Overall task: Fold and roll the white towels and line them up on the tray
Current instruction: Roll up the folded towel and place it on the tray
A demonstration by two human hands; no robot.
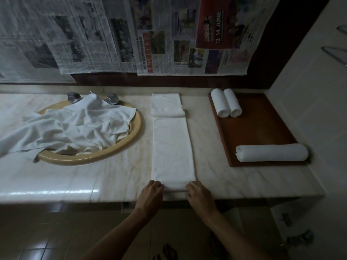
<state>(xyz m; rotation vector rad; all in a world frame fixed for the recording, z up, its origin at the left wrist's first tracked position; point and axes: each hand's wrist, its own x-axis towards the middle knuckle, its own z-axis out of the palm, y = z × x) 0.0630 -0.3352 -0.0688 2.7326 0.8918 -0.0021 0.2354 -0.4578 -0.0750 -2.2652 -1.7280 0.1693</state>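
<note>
A white towel (171,149) folded into a long narrow strip lies on the marble counter, running away from me. My left hand (152,196) and my right hand (199,197) curl their fingers round its near end at the counter's front edge. A smaller folded towel (167,105) lies at the strip's far end. On the brown tray (262,128) at the right stand two small rolled towels (225,103) side by side at the back. A longer rolled towel (271,153) lies across the tray's front. A heap of loose white towels (75,126) covers the basin.
The beige oval basin rim (105,156) sits left of the strip, with two metal tap knobs (74,97) behind the heap. Newspaper sheets (169,34) hang on the back wall. A tiled wall (309,91) closes the right side beyond the tray.
</note>
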